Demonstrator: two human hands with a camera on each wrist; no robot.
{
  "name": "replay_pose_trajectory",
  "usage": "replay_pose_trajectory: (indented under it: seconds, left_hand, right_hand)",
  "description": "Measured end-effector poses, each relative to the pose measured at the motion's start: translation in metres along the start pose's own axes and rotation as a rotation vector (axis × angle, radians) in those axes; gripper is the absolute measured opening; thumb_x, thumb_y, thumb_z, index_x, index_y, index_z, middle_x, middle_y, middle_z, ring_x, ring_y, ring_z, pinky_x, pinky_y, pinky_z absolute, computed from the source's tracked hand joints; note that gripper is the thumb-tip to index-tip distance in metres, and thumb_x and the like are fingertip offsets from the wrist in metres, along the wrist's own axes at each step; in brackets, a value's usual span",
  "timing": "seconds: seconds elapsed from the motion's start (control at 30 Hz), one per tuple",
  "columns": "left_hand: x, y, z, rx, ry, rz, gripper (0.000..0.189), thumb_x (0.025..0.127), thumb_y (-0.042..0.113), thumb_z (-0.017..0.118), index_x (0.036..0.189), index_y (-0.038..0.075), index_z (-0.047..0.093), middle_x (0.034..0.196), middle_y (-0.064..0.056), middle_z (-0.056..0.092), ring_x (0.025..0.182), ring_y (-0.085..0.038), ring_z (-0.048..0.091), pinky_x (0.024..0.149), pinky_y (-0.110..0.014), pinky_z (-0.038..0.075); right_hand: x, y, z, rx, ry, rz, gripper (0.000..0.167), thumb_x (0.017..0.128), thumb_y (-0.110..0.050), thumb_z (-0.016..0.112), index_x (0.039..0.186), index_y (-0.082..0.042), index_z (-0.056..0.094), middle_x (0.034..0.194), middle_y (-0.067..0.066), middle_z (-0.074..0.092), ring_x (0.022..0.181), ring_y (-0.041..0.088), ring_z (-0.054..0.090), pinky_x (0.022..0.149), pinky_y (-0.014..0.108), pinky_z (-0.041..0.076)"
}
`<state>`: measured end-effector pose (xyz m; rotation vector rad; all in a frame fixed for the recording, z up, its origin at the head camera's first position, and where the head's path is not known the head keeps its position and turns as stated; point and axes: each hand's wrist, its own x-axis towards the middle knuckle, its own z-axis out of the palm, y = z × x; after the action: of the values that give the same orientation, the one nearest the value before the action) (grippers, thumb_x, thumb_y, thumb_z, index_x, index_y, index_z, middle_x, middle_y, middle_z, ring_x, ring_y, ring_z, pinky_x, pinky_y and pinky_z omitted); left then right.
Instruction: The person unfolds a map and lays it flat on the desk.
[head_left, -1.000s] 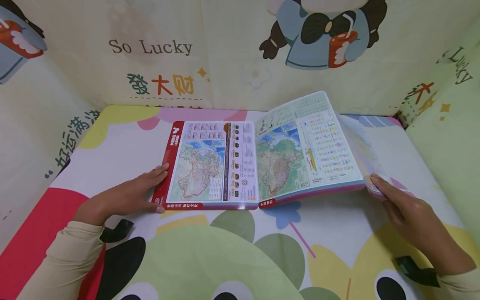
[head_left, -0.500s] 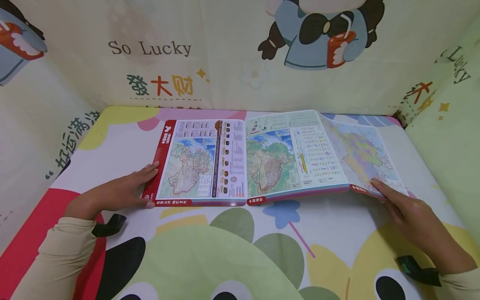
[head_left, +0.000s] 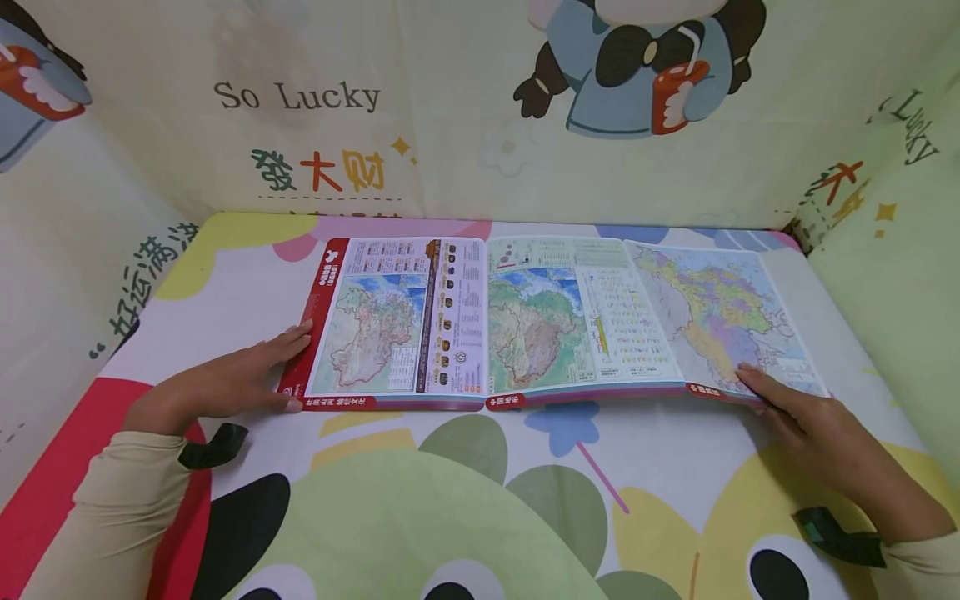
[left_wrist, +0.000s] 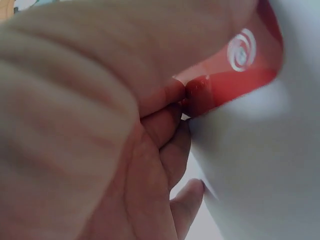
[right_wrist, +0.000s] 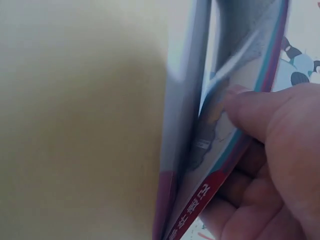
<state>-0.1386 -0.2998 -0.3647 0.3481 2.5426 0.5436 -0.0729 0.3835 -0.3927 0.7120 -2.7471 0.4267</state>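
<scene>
A long folding map point(head_left: 534, 325) lies spread with three printed panels side by side on the patterned tablecloth. Along its red left edge, my left hand point(head_left: 217, 385) rests with fingers extended and fingertips touching the red strip, the thumb by the near corner. In the left wrist view, the fingers point(left_wrist: 172, 140) meet that glossy red corner. My right hand point(head_left: 821, 437) pinches the near edge of the rightmost panel, thumb on top. In the right wrist view, the thumb point(right_wrist: 255, 112) presses the printed side while the other fingers curl underneath, partly hidden by the panel.
The tablecloth point(head_left: 450, 517) carries large cartoon shapes. Behind the table hangs a cream printed curtain point(head_left: 450, 125), with similar fabric at both sides. A black strap point(head_left: 213, 446) shows at the left wrist and another black strap point(head_left: 838, 537) at the right.
The right panel has folded out and come down from a raised, tilted stance, revealing the third map. The left hand and the map have shifted left; the right hand has barely moved.
</scene>
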Motion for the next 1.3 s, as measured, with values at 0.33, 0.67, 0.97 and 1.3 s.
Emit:
replay_pose_trajectory:
  seconds: [0.33, 0.67, 0.97, 1.3]
  left_hand:
    - [-0.0051, -0.0026, -0.005, -0.098, -0.022, 0.006, 0.112, 0.073, 0.029, 0.083, 0.157, 0.017, 0.01, 0.16, -0.021, 0.005, 0.141, -0.049, 0.006, 0.068, -0.043, 0.059]
    - [-0.006, -0.0075, -0.0042, -0.141, -0.021, 0.032, 0.107, 0.076, 0.028, 0.081, 0.157, 0.022, 0.011, 0.161, -0.018, 0.005, 0.142, -0.047, 0.004, 0.068, -0.04, 0.059]
    - [-0.0076, -0.0088, -0.0001, -0.169, 0.007, 0.019, 0.111, 0.074, 0.041, 0.081, 0.158, 0.022, 0.012, 0.16, -0.019, 0.006, 0.142, -0.047, 0.004, 0.07, -0.041, 0.059]
    - [-0.0052, -0.0083, 0.0008, -0.133, 0.04, 0.001, 0.107, 0.077, 0.046, 0.077, 0.157, 0.019, 0.012, 0.159, -0.023, 0.011, 0.14, -0.049, 0.01, 0.07, -0.042, 0.059]
  right_hand:
    - [-0.0022, 0.0065, 0.0016, -0.006, -0.052, -0.022, 0.088, 0.068, 0.013, 0.078, 0.145, -0.021, 0.05, 0.141, -0.033, 0.026, 0.103, 0.018, 0.063, 0.069, 0.007, 0.041]
    - [-0.0036, 0.0032, 0.0, 0.058, -0.128, 0.031, 0.082, 0.073, 0.005, 0.079, 0.145, -0.019, 0.048, 0.145, -0.032, 0.022, 0.123, -0.023, 0.016, 0.087, -0.004, 0.02]
    - [-0.006, 0.0043, -0.0031, 0.042, -0.244, 0.158, 0.057, 0.089, -0.023, 0.072, 0.14, -0.009, 0.053, 0.15, -0.022, 0.025, 0.127, -0.016, 0.017, 0.09, 0.016, 0.038]
    - [-0.0049, 0.005, -0.0033, 0.053, -0.208, 0.125, 0.057, 0.087, -0.021, 0.074, 0.138, -0.008, 0.055, 0.149, -0.025, 0.026, 0.121, -0.024, 0.013, 0.086, 0.001, 0.027]
